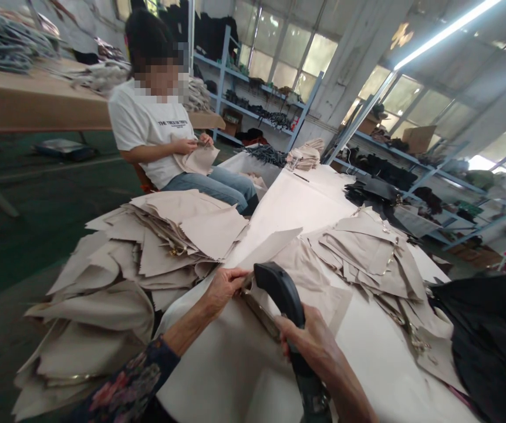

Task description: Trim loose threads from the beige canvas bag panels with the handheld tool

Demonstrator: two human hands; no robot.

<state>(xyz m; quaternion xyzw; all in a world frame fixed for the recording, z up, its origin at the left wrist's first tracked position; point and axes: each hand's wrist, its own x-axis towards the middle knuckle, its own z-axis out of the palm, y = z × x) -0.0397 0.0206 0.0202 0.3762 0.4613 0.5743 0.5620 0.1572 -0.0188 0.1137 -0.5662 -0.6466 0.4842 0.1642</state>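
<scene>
In the head view my left hand pinches the edge of a beige fabric piece lying on the white table. A brassy strip, apparently a metal zipper, runs along that piece's near edge. My right hand is wrapped round a black curved tubular tool. Its bent end lies over the fabric edge, close to my left fingertips. I cannot make out what kind of tool it is. The right thumb is beside the near end of the zipper.
Beige fabric pieces are stacked at the left and at the right. Black cloth lies at the right edge. Across the table's left side a seated person holds a beige piece. Loaded blue shelves stand behind.
</scene>
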